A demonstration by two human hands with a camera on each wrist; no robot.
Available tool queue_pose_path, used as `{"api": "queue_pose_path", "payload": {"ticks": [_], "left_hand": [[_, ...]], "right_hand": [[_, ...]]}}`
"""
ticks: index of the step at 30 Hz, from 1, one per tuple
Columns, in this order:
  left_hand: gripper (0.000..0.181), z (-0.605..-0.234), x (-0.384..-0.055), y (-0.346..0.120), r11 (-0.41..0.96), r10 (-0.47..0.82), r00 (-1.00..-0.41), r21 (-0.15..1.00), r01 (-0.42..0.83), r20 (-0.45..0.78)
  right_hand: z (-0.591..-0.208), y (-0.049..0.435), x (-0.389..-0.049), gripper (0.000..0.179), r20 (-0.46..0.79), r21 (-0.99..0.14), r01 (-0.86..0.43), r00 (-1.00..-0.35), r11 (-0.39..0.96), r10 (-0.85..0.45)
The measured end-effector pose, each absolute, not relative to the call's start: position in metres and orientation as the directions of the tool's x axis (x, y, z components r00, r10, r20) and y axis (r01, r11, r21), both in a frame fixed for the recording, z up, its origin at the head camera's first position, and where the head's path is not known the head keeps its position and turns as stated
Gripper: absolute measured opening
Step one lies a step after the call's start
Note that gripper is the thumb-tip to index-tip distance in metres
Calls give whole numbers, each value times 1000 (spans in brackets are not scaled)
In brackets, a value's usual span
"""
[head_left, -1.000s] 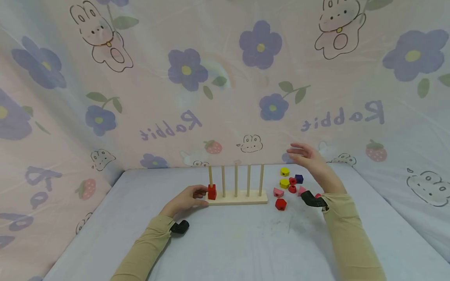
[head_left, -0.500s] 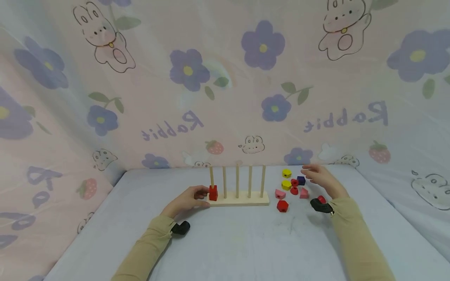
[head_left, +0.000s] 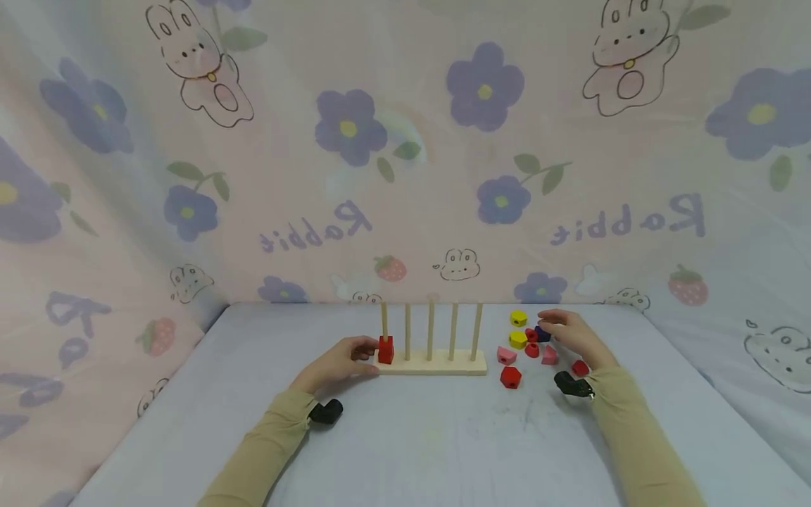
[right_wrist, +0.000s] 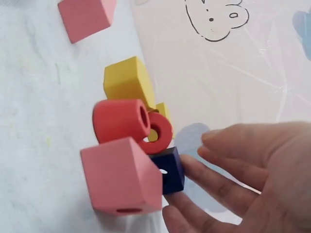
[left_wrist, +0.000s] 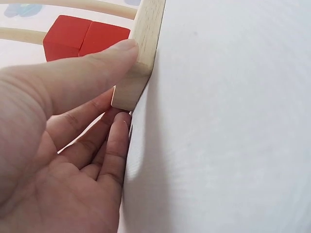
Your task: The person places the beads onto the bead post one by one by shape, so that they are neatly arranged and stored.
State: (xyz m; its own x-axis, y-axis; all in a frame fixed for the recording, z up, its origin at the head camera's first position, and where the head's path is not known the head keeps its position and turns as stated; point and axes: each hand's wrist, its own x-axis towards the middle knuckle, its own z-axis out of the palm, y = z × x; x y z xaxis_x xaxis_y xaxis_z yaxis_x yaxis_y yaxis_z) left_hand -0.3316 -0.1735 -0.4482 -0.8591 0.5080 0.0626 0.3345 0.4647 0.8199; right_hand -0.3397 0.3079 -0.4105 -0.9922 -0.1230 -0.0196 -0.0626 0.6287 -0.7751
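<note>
A wooden peg rack (head_left: 431, 362) with several upright pegs stands mid-table. Two red blocks (left_wrist: 87, 36) are stacked on its leftmost peg. My left hand (head_left: 336, 364) holds the rack's left end, the thumb (left_wrist: 104, 68) lying along the base and the fingertips at its end face. On the right, my right hand (head_left: 575, 336) reaches over a dark blue cube (right_wrist: 170, 170) with a hole. Its fingers are spread and fairly straight; some fingertips appear to touch the cube. A pink block (right_wrist: 119, 177) and red rounded beads (right_wrist: 119, 120) lie against or close to the cube.
Two yellow blocks (head_left: 518, 339) lie left of the cube. Another pink block (head_left: 506, 355) and a red hexagonal block (head_left: 510, 377) are nearer the rack. One more red block (head_left: 580, 367) sits by the right wrist. A patterned cloth (head_left: 405, 176) hangs behind the table.
My right hand has come down from above the blocks to the blue cube. My left hand stays at the rack's end. The whole head view has shifted slightly.
</note>
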Motion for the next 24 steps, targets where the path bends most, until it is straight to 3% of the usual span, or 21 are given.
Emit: {"api": "queue_pose_path", "payload": {"ticks": [5, 15, 24], "left_hand": [[52, -446, -333, -171, 471, 511, -858, 817, 332, 54], [50, -444, -335, -172, 474, 508, -859, 811, 342, 66], [51, -445, -333, -174, 485, 510, -859, 812, 326, 41]], "right_hand": [[-415, 312, -339, 42, 13, -730, -98, -991, 676, -130], [-414, 318, -341, 38, -40, -659, -61, -992, 749, -116], [-414, 320, -340, 34, -38, -696, -102, -983, 711, -179]]}}
